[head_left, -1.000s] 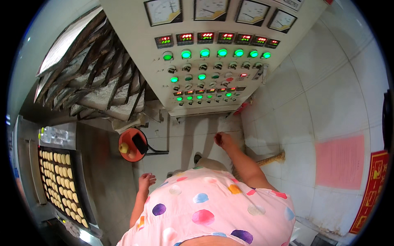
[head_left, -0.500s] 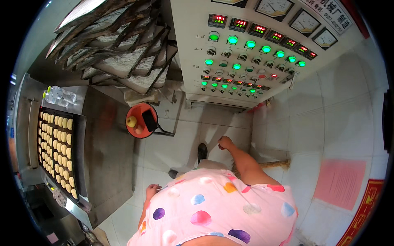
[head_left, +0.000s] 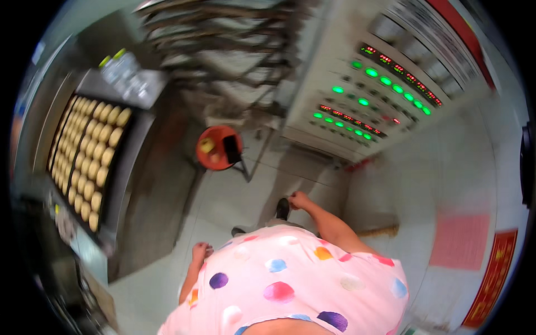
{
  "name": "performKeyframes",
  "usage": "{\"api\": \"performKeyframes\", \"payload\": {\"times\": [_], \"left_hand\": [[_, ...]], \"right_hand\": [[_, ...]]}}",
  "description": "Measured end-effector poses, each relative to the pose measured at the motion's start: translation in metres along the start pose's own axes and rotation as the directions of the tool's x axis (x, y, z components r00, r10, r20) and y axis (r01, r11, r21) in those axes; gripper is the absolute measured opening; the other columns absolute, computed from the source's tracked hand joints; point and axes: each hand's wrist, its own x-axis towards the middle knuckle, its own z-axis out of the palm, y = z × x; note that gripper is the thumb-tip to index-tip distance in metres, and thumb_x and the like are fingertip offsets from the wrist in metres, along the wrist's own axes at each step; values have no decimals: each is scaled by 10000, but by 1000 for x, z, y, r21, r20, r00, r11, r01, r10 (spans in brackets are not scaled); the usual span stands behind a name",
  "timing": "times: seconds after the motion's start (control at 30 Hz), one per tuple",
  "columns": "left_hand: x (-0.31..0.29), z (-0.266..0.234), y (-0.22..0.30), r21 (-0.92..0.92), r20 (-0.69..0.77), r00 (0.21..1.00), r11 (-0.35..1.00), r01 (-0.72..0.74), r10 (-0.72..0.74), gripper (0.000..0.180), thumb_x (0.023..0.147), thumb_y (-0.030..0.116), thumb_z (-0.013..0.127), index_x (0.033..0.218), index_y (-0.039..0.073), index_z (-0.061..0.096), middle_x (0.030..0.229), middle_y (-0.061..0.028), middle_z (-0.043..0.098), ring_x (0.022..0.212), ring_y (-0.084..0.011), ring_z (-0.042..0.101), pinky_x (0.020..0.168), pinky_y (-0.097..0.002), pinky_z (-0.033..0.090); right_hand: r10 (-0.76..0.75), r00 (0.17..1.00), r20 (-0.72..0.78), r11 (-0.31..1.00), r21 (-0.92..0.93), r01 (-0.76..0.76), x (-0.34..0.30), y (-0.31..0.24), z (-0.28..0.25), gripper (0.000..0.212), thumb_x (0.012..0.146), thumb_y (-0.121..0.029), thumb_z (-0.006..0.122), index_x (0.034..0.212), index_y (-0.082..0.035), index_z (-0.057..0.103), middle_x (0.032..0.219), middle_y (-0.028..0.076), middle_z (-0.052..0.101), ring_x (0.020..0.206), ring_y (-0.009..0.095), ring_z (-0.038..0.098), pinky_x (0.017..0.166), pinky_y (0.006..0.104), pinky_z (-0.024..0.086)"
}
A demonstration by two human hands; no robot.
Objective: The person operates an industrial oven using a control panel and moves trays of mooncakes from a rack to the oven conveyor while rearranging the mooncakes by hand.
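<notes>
The red stool (head_left: 218,132) is the thing nearest your hands, on the floor ahead of you, and neither grip touches it. It stands ahead of your left grip (head_left: 202,251), slightly to its right, and ahead and to the left of your right grip (head_left: 300,200), well apart from both. A black phone (head_left: 231,149) lies on the right side of its seat, a yellow fruit (head_left: 207,146) on the left. Both your grips hang low with their fingers curled; blur hides the insides, so I cannot tell if either is clenched on something small. Your dark shoe (head_left: 282,208) shows just beside your right fingertips. To your left, a steel desk (head_left: 135,151) bears a black tray of round pastries (head_left: 107,156) and clear bottles (head_left: 125,72). Ahead on your right stands a control cabinet (head_left: 379,95) with green lights lit
</notes>
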Motion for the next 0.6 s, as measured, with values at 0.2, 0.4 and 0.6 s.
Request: {"api": "performKeyframes", "payload": {"times": [0.2,0.4,0.6], "left_hand": [[6,-51,-51,-155,-100,990,984,84,-100,220,858,167,543,1000,-1,543,831,-122,635,631,-198,637,511,-299,517],[-13,-83,-72,-270,-219,969,961,55,-117,194,875,166,541,996,15,542,827,-99,637,645,-178,638,520,-299,521],[-25,-83,-78,-517,-275,949,856,-10,-155,206,879,184,551,1006,23,533,852,-109,641,669,-191,649,540,-301,531]], "right_hand": [[117,992,55,978,168,-125,-20,4,36,272,862,-198,549,966,52,574,797,172,654,651,269,661,564,368,562],[92,987,130,994,46,-99,-11,-43,62,220,852,-134,537,937,63,584,741,159,643,580,252,645,511,360,550],[-43,980,196,999,-21,48,38,-111,79,230,860,-147,550,978,48,584,778,150,648,641,250,659,553,361,561]]}}
